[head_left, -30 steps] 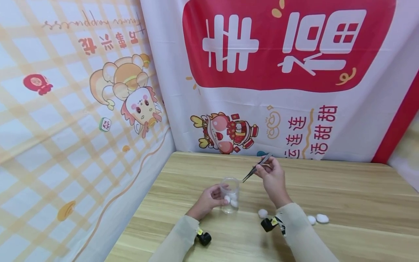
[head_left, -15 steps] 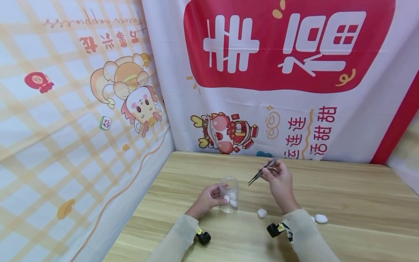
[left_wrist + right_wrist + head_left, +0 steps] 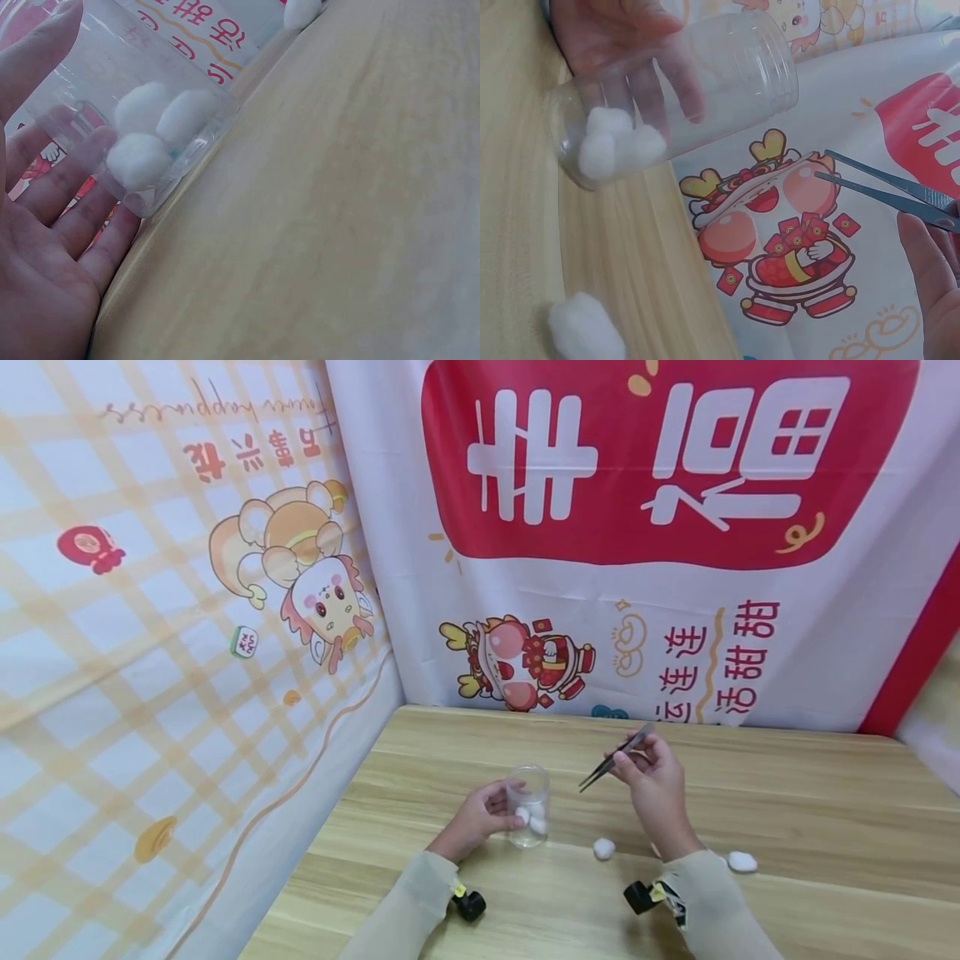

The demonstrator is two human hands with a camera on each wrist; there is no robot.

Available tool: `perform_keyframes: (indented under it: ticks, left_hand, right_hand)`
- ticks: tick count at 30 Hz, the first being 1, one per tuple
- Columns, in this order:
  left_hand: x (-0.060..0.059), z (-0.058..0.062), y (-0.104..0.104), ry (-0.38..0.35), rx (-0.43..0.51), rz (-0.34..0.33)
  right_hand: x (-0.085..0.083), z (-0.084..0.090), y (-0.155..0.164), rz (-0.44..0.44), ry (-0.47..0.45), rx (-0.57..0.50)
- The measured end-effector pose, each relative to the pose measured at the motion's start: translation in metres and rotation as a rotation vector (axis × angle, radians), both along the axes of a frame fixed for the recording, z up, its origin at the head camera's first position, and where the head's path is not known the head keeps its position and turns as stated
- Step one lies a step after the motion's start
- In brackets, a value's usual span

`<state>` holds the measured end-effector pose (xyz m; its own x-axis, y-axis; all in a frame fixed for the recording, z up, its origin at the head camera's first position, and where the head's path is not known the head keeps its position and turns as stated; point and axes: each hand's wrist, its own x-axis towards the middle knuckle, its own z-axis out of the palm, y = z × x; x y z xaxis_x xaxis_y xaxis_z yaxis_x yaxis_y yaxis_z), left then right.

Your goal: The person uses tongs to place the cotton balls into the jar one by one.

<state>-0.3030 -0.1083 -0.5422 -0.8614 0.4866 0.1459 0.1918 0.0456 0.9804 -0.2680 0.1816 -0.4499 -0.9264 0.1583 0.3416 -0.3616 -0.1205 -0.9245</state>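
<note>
A clear plastic jar (image 3: pixel 528 804) is stood upright on the wooden counter (image 3: pixel 787 793), left of the middle, and is steadied by the left hand (image 3: pixel 480 814), whose fingers are curled lightly round its left wall, as is seen through the plastic in the right wrist view. Three white cotton balls (image 3: pixel 154 127) are held at the bottom of the jar, bunched together and touching one another. A pair of metal tweezers (image 3: pixel 613 758) is pinched between the thumb and fingers of the right hand (image 3: pixel 654 785), which is raised above the counter to the right of the jar and apart from it. The tweezers are tilted, with their tips pointed down and to the left toward the jar; the tips are slightly parted and nothing is gripped between them. One loose cotton ball (image 3: pixel 603 848) is lain on the counter between the jar and the right forearm, nearer than both hands. Another cotton ball (image 3: pixel 741 861) is lain further right, just beside the right sleeve (image 3: pixel 708 902). The counter is backed at the far side by a red and white banner (image 3: pixel 637 527) with a cartoon figure, and a checked cloth (image 3: pixel 172 610) is hung along the left side.
</note>
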Motion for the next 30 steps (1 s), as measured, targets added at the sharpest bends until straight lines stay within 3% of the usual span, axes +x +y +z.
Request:
perform_keyframes:
  ticks: [10,30]
  left_hand:
    - [0.003,0.002,0.004,-0.003,0.017,0.012]
    - [0.002,0.003,0.003,-0.005,0.013,0.008]
  right_hand:
    - [0.000,0.001,0.013,0.009,0.034,0.059]
    - [-0.010,-0.012,0.022,0.096,-0.064,0.202]
